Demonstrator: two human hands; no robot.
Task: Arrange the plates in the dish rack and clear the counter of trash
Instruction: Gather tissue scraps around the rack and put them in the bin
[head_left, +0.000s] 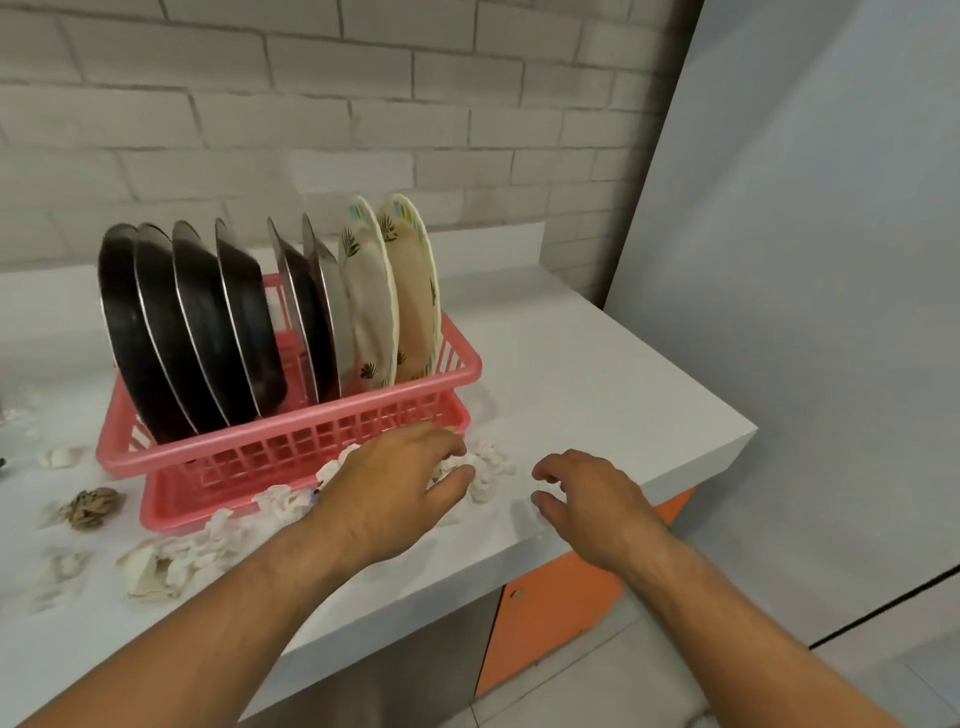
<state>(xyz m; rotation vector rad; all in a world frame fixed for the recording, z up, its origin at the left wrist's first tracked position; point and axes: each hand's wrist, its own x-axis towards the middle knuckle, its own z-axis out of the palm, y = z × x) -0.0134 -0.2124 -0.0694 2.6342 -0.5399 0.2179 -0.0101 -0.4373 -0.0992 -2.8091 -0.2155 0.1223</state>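
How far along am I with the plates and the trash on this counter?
Plates look done: all in view stand on edge in the pink dish rack. In hand: the left hand is on the white paper wads at the rack's front corner, the right hand hovers empty beside them. Left: more white scraps along the rack's front and a brown wad on the counter.

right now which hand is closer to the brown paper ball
Left. The left hand sits right of the brown paper ball, at white scraps; the right hand is farther right.
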